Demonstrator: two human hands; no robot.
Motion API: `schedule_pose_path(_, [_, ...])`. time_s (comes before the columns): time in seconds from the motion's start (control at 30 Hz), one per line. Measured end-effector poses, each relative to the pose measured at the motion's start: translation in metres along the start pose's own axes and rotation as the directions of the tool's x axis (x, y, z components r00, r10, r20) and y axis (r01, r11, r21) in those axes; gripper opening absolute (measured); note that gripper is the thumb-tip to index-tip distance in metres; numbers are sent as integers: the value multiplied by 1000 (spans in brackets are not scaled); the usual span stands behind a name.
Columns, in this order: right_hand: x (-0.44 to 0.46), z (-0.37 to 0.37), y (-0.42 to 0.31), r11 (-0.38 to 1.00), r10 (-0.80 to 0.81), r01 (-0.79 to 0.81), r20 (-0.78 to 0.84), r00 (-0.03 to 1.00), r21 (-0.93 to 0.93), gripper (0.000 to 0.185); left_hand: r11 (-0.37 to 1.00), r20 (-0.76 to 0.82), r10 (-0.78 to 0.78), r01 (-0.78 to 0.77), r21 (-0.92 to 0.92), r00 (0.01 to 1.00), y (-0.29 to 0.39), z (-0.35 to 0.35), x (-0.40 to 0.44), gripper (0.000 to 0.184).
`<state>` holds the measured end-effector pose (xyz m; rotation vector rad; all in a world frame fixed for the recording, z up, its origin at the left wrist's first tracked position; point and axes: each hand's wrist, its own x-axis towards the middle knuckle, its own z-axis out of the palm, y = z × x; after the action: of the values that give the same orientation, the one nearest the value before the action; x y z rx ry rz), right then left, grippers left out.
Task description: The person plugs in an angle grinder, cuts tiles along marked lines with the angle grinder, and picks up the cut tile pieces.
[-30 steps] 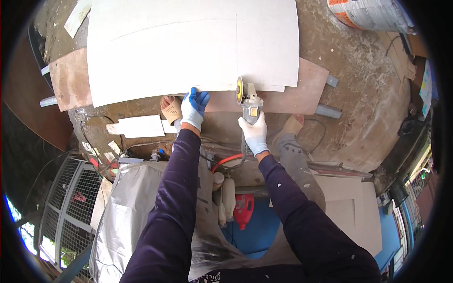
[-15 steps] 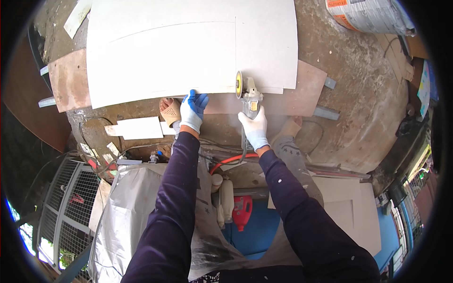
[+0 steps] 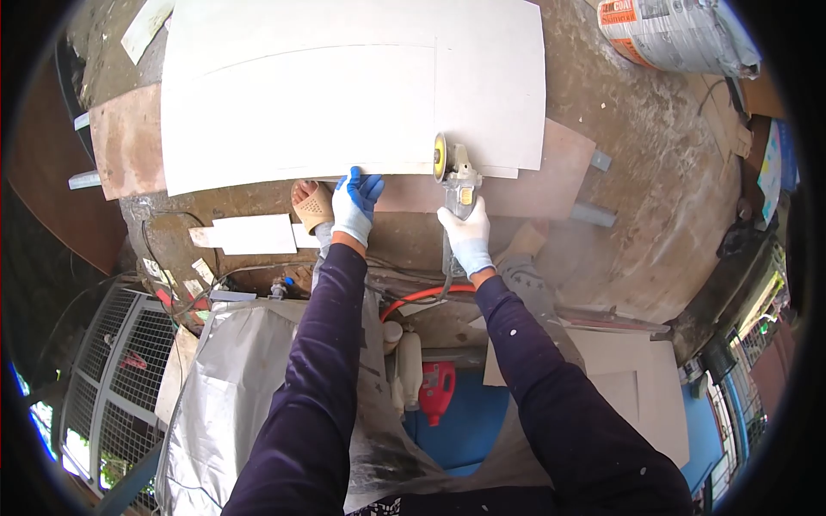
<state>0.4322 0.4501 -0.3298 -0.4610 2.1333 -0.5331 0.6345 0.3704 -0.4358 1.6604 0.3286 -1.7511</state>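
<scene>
Head view: an angle grinder (image 3: 461, 178) is held at the centre of the frame, its handle wrapped by the clenched fingers of the gloved right hand (image 3: 469, 236), its yellow disc (image 3: 440, 157) upright at the lower edge of the white sheet (image 3: 301, 103). To its left, that edge is met by the blue-coated fingers of the left hand (image 3: 354, 208), which are slightly bent; whether the sheet is pinched cannot be told. Beneath the sheet, a brown board (image 3: 127, 146) is seen. A red bottle (image 3: 436, 391) is seen at lower centre, a Skimcoat-labelled sack (image 3: 675, 36) at upper right.
</scene>
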Motion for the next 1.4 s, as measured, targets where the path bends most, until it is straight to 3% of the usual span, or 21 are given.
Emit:
schedule_pose_path(0.3, [15, -5, -14, 999, -54, 54, 3, 999, 5, 51, 1000, -1, 2, -2, -24, 1000, -1, -1, 0, 33])
schedule_pose_path(1.4, [40, -4, -34, 994, -4, 7, 23, 1000, -108, 55, 999, -8, 11, -12, -44, 1000, -1, 0, -4, 26])
